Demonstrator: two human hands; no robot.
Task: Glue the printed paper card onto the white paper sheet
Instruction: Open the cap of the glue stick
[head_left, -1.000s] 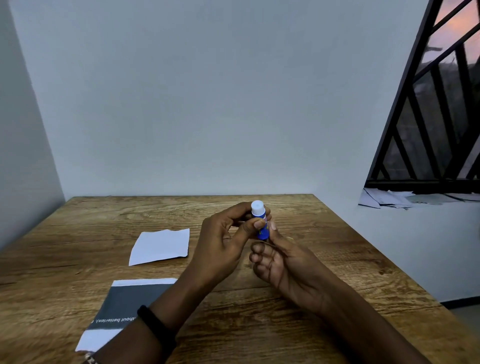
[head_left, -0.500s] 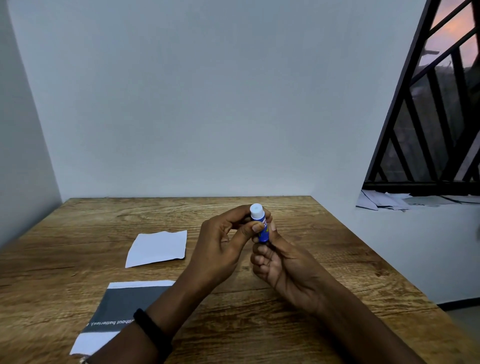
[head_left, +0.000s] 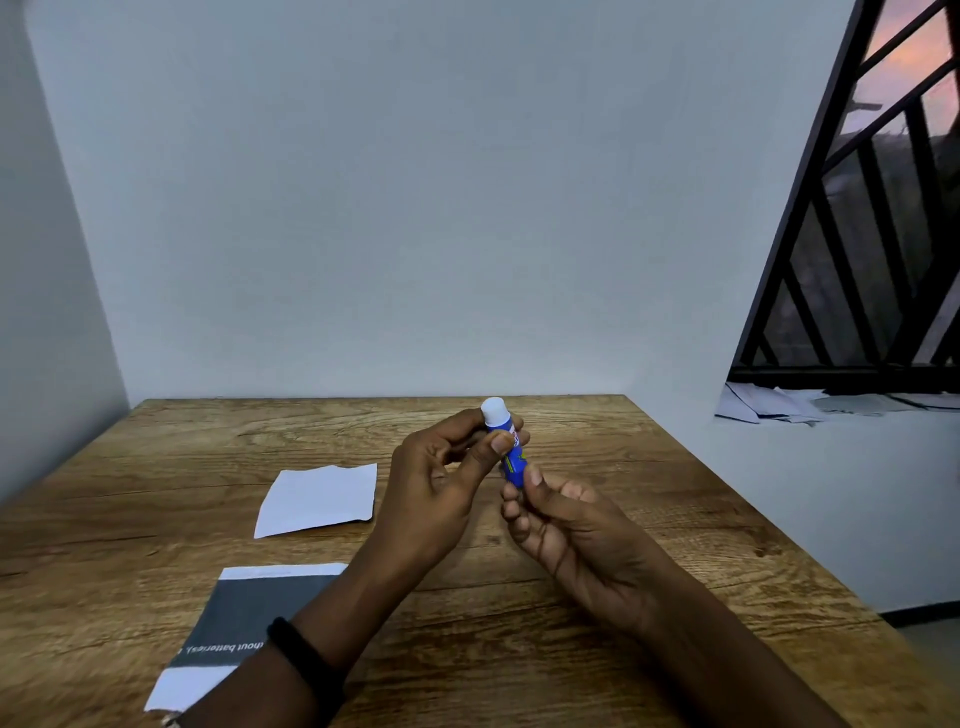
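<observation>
I'm looking at what seems a plain room in a home or small office: a wood-grain tabletop (head_left: 649, 519) pushed into a corner of bare pale walls (head_left: 415, 208), and at two o'clock a barred window (head_left: 872, 234) with loose papers (head_left: 769, 405) on its sill.

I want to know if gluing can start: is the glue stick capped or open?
Capped. The white cap sits on the blue glue stick, held by the left hand and right hand.
</observation>
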